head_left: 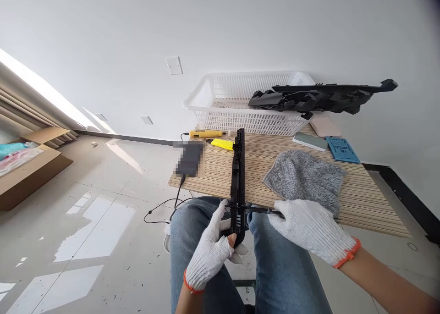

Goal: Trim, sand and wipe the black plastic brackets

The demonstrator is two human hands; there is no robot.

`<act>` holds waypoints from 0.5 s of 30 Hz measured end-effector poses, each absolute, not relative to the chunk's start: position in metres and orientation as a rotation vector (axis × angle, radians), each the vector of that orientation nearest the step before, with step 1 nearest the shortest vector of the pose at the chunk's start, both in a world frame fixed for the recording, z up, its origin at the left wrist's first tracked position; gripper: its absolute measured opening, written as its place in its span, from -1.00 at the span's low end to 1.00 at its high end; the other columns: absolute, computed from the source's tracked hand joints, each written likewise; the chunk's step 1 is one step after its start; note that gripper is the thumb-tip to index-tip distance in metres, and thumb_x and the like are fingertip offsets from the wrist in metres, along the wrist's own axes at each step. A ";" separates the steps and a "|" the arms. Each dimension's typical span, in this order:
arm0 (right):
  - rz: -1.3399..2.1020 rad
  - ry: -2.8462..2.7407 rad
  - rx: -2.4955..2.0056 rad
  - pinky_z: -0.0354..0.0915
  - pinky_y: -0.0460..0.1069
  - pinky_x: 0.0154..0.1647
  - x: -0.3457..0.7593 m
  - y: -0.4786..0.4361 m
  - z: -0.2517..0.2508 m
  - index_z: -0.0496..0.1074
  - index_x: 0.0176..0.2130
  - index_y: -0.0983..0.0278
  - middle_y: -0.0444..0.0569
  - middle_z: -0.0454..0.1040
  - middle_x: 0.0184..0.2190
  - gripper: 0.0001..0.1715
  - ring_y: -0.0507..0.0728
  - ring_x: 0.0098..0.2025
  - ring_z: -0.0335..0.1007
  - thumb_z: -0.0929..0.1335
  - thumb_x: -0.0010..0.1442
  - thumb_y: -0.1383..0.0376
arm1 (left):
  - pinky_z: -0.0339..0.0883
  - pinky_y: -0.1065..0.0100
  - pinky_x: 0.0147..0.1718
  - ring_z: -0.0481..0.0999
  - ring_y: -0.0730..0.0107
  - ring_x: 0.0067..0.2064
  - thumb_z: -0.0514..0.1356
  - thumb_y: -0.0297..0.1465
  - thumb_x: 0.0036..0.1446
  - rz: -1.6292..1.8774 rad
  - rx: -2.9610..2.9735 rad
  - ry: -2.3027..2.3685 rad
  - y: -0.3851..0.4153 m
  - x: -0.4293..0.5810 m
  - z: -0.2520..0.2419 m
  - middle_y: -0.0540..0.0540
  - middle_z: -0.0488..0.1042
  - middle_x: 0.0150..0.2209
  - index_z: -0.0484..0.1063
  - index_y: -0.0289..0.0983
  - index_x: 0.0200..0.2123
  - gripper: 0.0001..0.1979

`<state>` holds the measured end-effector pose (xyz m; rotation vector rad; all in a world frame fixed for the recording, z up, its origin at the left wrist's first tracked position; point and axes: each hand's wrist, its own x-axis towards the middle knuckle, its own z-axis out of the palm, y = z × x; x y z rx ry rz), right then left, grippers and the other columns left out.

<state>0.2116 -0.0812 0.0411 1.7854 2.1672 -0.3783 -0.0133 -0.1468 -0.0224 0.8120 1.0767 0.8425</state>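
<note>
My left hand (212, 255), in a white knit glove with an orange cuff, grips the near end of a long black plastic part (236, 185). The part points away from me, its far end above the table. My right hand (307, 227), gloved alike, is closed around a thin dark rod-like tool (259, 209). This tool lies crosswise over the black part near my left fingers; its exact kind is unclear. A grey cloth (302, 174) lies just beyond my right hand. On the table by the part's far end is a yellow-handled cutter (222, 144).
A white plastic basket (240, 117) against the wall holds several black plastic pieces (319, 98). On the wooden table (213, 181) are a yellow corded tool (206, 134), a blue booklet (342, 149) and a blurred dark device (189, 158). Cables (161, 211) trail on the floor; a cardboard box (34, 176) stands left.
</note>
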 end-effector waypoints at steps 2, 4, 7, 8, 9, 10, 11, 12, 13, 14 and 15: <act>-0.375 2.158 1.793 -0.04 -0.01 -0.52 0.209 -0.081 0.043 0.40 -0.43 0.25 -0.06 0.42 -0.58 -0.63 0.12 -0.49 0.40 0.22 0.36 0.19 | 0.48 0.42 -0.50 0.51 0.53 -0.46 0.36 0.06 0.08 0.849 0.821 1.075 -0.147 -0.014 -0.023 -0.30 0.47 0.09 -0.18 -0.12 0.51 0.12; -0.384 2.157 1.808 -0.03 -0.01 -0.50 0.207 -0.080 0.044 0.42 -0.42 0.26 -0.02 0.45 -0.55 -0.59 0.16 -0.44 0.46 0.23 0.38 0.14 | 0.48 0.42 -0.51 0.50 0.52 -0.45 0.36 0.07 0.08 0.853 0.827 1.077 -0.148 -0.015 -0.023 -0.31 0.47 0.07 -0.15 -0.15 0.51 0.12; -0.410 2.163 1.827 0.02 -0.01 -0.48 0.209 -0.081 0.044 0.43 -0.45 0.26 0.01 0.47 -0.55 -0.54 0.19 -0.42 0.50 0.25 0.38 0.09 | 0.48 0.42 -0.50 0.54 0.45 -0.41 0.35 0.08 0.09 0.848 0.826 1.069 -0.148 -0.015 -0.022 -0.31 0.49 0.03 -0.11 -0.19 0.50 0.10; -0.418 2.168 1.832 0.03 -0.01 -0.49 0.210 -0.081 0.043 0.42 -0.46 0.26 0.01 0.46 -0.56 -0.53 0.20 -0.42 0.50 0.25 0.38 0.08 | 0.48 0.42 -0.50 0.56 0.41 -0.38 0.34 0.08 0.10 0.845 0.824 1.066 -0.148 -0.015 -0.022 -0.31 0.49 0.03 -0.10 -0.19 0.50 0.09; -0.420 2.175 1.838 0.03 -0.01 -0.49 0.211 -0.081 0.042 0.42 -0.47 0.26 0.01 0.46 -0.57 -0.52 0.20 -0.43 0.50 0.26 0.37 0.06 | 0.48 0.43 -0.50 0.58 0.38 -0.36 0.34 0.07 0.10 0.842 0.822 1.065 -0.148 -0.015 -0.022 -0.31 0.49 0.03 -0.09 -0.19 0.50 0.08; -0.420 2.183 1.844 0.03 -0.01 -0.50 0.212 -0.082 0.041 0.41 -0.48 0.26 0.01 0.45 -0.57 -0.51 0.20 -0.44 0.50 0.26 0.37 0.06 | 0.48 0.43 -0.50 0.60 0.36 -0.35 0.33 0.07 0.11 0.838 0.821 1.063 -0.148 -0.015 -0.021 -0.31 0.49 0.03 -0.09 -0.18 0.50 0.06; -0.425 2.195 1.848 0.03 -0.01 -0.51 0.213 -0.082 0.040 0.40 -0.49 0.25 0.01 0.44 -0.58 -0.51 0.20 -0.45 0.49 0.26 0.37 0.05 | 0.49 0.42 -0.50 0.60 0.34 -0.34 0.33 0.06 0.12 0.835 0.824 1.062 -0.148 -0.015 -0.021 -0.31 0.49 0.04 -0.09 -0.17 0.50 0.05; -0.430 2.209 1.852 0.02 -0.01 -0.51 0.214 -0.083 0.039 0.39 -0.51 0.25 0.01 0.43 -0.59 -0.50 0.19 -0.47 0.48 0.26 0.37 0.05 | 0.51 0.41 -0.49 0.61 0.34 -0.33 0.32 0.06 0.14 0.830 0.831 1.063 -0.148 -0.015 -0.020 -0.31 0.49 0.05 -0.09 -0.17 0.50 0.04; -0.431 2.226 1.859 0.00 -0.01 -0.52 0.214 -0.084 0.037 0.38 -0.52 0.25 0.00 0.42 -0.61 -0.49 0.17 -0.50 0.46 0.26 0.37 0.06 | 0.52 0.39 -0.48 0.60 0.34 -0.33 0.31 0.06 0.15 0.823 0.840 1.066 -0.147 -0.015 -0.019 -0.32 0.49 0.06 -0.09 -0.17 0.50 0.03; -0.424 2.244 1.867 -0.01 -0.02 -0.53 0.214 -0.085 0.035 0.37 -0.53 0.25 -0.01 0.40 -0.62 -0.49 0.16 -0.52 0.44 0.26 0.37 0.06 | 0.54 0.37 -0.46 0.60 0.35 -0.33 0.30 0.05 0.16 0.815 0.851 1.072 -0.147 -0.014 -0.017 -0.33 0.48 0.08 -0.09 -0.18 0.50 0.02; -0.409 2.262 1.871 -0.03 -0.02 -0.54 0.214 -0.086 0.033 0.36 -0.54 0.24 -0.02 0.38 -0.63 -0.49 0.14 -0.54 0.41 0.27 0.37 0.07 | 0.55 0.35 -0.45 0.59 0.36 -0.34 0.29 0.04 0.17 0.805 0.863 1.086 -0.147 -0.014 -0.015 -0.34 0.48 0.09 -0.10 -0.19 0.50 0.01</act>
